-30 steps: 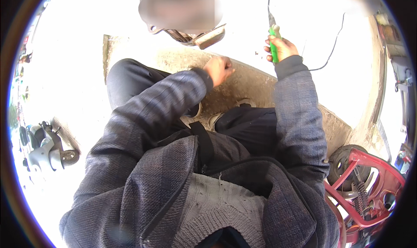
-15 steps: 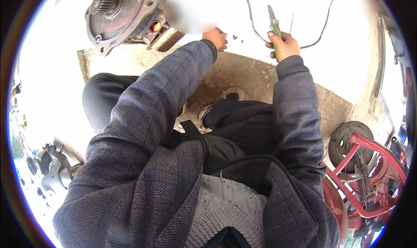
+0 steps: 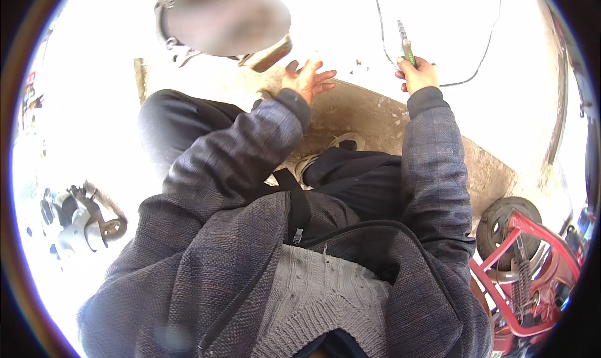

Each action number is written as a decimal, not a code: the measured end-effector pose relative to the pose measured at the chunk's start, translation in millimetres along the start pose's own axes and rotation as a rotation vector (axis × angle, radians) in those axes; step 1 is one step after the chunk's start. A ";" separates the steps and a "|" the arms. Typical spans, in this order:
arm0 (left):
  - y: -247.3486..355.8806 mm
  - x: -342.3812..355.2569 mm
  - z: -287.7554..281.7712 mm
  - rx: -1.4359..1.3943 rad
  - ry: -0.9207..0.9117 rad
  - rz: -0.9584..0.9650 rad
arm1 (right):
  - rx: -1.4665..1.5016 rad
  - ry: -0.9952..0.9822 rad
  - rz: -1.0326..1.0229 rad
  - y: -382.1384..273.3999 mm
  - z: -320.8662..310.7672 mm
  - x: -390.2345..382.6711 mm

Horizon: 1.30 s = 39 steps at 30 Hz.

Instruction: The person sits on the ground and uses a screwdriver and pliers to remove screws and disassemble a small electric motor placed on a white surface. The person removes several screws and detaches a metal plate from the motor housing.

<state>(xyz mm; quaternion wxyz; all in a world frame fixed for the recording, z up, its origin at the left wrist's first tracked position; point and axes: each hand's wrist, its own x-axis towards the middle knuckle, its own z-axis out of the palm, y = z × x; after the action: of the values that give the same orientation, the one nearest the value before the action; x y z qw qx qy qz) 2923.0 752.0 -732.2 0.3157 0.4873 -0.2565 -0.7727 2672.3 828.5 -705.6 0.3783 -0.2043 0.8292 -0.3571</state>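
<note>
My right hand is closed round the green handles of a pair of pliers, whose jaws point away from me over the bright white surface. To its left, my left hand is held with its fingers spread and nothing in it. The nearest thing to that hand is a grimy, motor-like metal housing at the upper left, mostly hidden by a blurred patch. A few tiny dark screws lie between my two hands.
A thin black cable curves round behind the pliers. A low concrete edge runs before my feet. At the lower right are a red metal frame and a small wheel; grey machine parts stand at the left.
My left hand has drawn back toward me and spread its fingers. The right hand still grips the pliers. The view has shifted, and the housing's gear has mostly gone from sight.
</note>
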 end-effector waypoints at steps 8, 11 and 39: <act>48.9 -21.0 -29.3 -0.213 0.190 0.143 | -0.150 -0.082 -0.170 -12.7 27.5 -13.2; 46.9 -12.4 -31.0 -0.220 0.161 0.212 | -0.198 -0.071 -0.165 -4.0 30.9 -17.9; 57.6 -51.4 -76.8 -0.035 0.033 0.087 | -0.312 0.165 -0.303 -1.8 18.9 -4.7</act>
<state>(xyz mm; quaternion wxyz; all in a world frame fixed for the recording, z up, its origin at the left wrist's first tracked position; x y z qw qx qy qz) 3023.7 744.6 -691.5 0.3617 0.4827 -0.2588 -0.7545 2690.1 821.9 -710.6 0.2154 -0.3524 0.8624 -0.2928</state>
